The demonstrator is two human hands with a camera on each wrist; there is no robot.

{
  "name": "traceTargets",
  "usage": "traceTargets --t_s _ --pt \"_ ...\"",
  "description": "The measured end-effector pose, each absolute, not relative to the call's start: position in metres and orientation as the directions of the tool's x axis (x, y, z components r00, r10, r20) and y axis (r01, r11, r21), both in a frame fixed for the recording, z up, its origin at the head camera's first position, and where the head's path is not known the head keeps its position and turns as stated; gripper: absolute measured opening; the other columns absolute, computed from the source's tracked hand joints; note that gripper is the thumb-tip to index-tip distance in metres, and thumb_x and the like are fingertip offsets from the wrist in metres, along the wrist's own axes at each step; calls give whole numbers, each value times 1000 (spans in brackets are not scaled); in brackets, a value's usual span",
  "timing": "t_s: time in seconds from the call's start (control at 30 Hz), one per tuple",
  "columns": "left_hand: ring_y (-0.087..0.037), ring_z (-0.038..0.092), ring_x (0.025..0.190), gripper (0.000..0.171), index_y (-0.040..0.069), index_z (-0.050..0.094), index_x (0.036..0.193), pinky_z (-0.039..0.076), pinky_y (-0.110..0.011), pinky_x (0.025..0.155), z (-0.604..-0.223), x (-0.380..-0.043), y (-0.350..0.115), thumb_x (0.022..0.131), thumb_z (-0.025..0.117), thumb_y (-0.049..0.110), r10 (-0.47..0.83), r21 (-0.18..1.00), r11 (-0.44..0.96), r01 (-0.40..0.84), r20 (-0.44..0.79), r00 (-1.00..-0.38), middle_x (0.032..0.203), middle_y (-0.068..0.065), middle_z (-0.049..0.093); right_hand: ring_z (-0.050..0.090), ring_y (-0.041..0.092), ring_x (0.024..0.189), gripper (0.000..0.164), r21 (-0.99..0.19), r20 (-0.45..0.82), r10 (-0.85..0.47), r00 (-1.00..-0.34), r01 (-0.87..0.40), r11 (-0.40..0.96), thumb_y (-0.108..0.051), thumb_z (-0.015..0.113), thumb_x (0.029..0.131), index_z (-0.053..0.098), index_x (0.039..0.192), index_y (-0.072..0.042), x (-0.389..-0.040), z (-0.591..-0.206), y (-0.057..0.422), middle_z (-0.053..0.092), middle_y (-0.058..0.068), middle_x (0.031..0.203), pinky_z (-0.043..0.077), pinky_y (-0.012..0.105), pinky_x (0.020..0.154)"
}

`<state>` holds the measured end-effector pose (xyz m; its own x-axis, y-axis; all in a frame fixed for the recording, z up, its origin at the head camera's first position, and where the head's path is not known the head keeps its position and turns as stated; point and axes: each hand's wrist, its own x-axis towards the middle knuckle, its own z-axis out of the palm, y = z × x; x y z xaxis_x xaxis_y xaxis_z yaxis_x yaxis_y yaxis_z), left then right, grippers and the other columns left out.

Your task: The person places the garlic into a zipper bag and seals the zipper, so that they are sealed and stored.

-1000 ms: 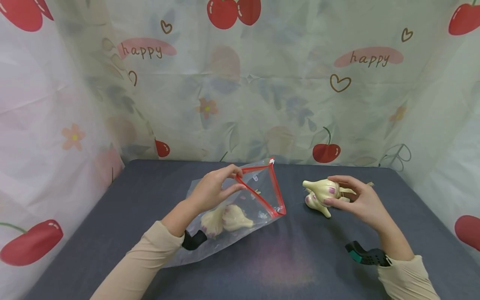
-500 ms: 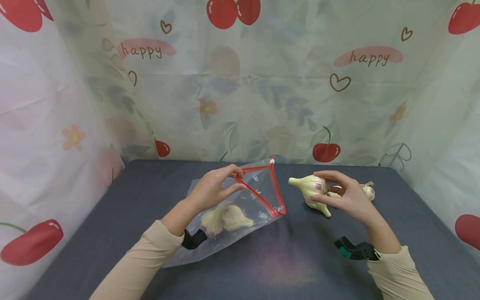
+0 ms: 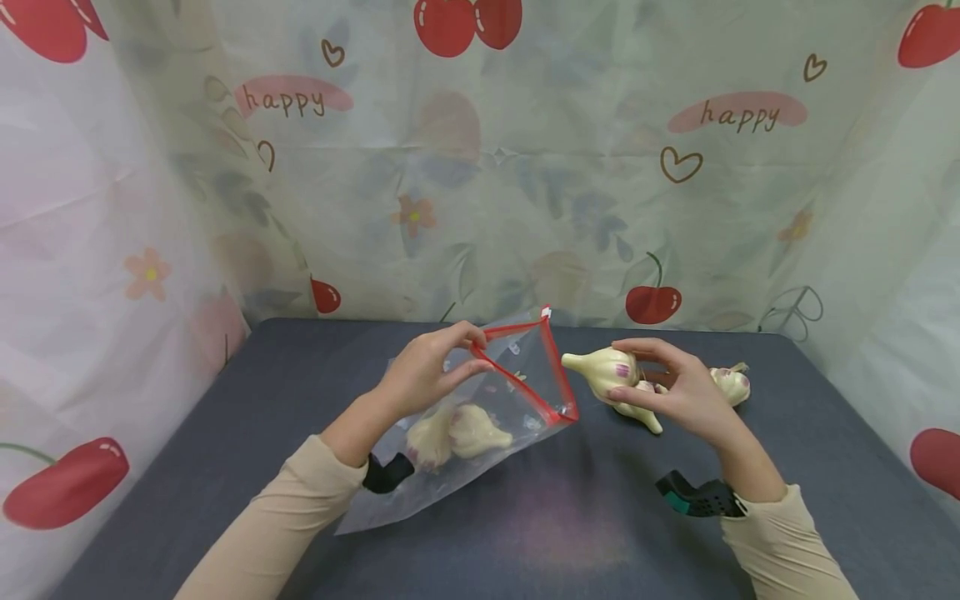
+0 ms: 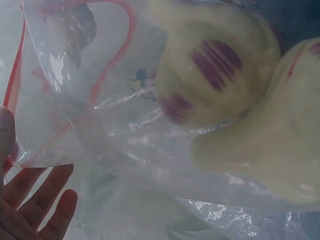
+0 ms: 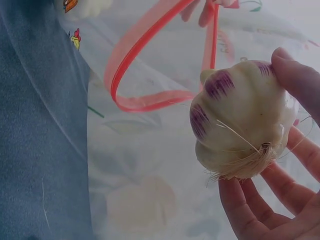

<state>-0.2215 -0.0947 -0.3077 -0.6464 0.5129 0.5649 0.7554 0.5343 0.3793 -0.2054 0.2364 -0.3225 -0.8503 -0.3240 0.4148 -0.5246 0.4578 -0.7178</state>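
My left hand (image 3: 429,371) pinches the red-edged mouth of a clear zip bag (image 3: 480,487) between thumb and fingers, and the mouth gapes toward the right. Inside the bag lie two garlic bulbs (image 3: 474,431), pale with purple marks; the left wrist view shows them large through the plastic. My right hand (image 3: 678,392) grips another garlic bulb (image 3: 602,371) by its root end, thumb on one side and fingers on the other. Its stem points left, close to the bag's red rim. In the right wrist view this bulb (image 5: 245,120) shows stringy roots, with the open red rim (image 5: 145,102) beyond.
On the dark table (image 3: 555,533), a garlic bulb (image 3: 641,415) lies under and behind the held one. Another bulb (image 3: 731,385) sits farther right, partly behind my right hand. A printed curtain (image 3: 525,208) encloses the table's back and sides.
My right hand has carried its garlic bulb leftward to near the bag's mouth, uncovering the bulb at the right. The bag has lifted and shifted slightly in my left hand.
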Motion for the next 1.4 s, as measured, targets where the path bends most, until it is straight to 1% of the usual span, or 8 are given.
traceTargets --t_s 0.3,0.43,0.53,0.67,0.8,0.93,1.13,1.4 --pt "-14 67 91 26 11 56 100 52 -30 74 -303 -221 -95 82 71 21 515 364 530 765 579 -632 93 0 66 59 -2 97 52 -745 427 -342 -837 -540 392 -2 75 76 56 124 -6 -206 -319 227 56 -22 115 49 13 82" --pt "-14 67 91 26 11 56 100 51 -29 73 -301 -222 -95 82 71 22 513 363 530 767 583 -630 93 0 66 58 -1 97 51 -746 426 -348 -835 -542 387 -3 75 76 56 123 -7 -206 -317 222 56 -21 114 50 14 82" --pt "-15 67 91 25 11 57 99 50 -29 72 -299 -222 -95 81 72 19 509 363 528 768 589 -628 93 0 66 57 -2 98 50 -737 424 -349 -836 -543 403 -5 75 77 56 123 -8 -206 -316 218 57 -20 114 49 13 83" --pt "-15 67 91 26 9 57 99 50 -29 70 -296 -221 -95 80 73 15 505 361 520 774 600 -620 92 0 66 57 -2 99 48 -724 423 -353 -834 -546 421 -8 75 78 57 123 -10 -206 -313 211 58 -13 115 49 13 83" --pt "-15 67 90 26 8 57 99 49 -28 69 -292 -222 -94 80 73 17 507 351 510 785 615 -604 92 -1 66 57 -1 99 49 -716 428 -363 -828 -555 422 -9 75 78 57 123 -11 -206 -311 205 60 -3 117 50 15 83" --pt "-15 67 90 25 9 57 99 47 -27 67 -288 -222 -94 81 72 16 507 343 504 793 626 -593 92 -1 66 57 0 100 50 -719 429 -378 -820 -563 408 -9 76 77 57 123 -12 -207 -309 199 59 -2 119 51 16 83" --pt "-16 67 91 24 9 57 99 50 -30 74 -284 -222 -94 81 72 16 507 352 499 792 622 -597 93 -2 66 56 -1 100 50 -720 413 -394 -821 -560 410 -11 75 78 56 125 -13 -208 -307 193 59 2 122 50 16 84" --pt "-16 67 91 24 10 57 99 51 -31 76 -284 -222 -94 81 72 16 508 349 489 799 631 -587 93 -2 65 54 -1 99 48 -693 407 -428 -807 -578 431 -14 75 79 57 124 -12 -212 -306 184 59 7 124 50 16 85"
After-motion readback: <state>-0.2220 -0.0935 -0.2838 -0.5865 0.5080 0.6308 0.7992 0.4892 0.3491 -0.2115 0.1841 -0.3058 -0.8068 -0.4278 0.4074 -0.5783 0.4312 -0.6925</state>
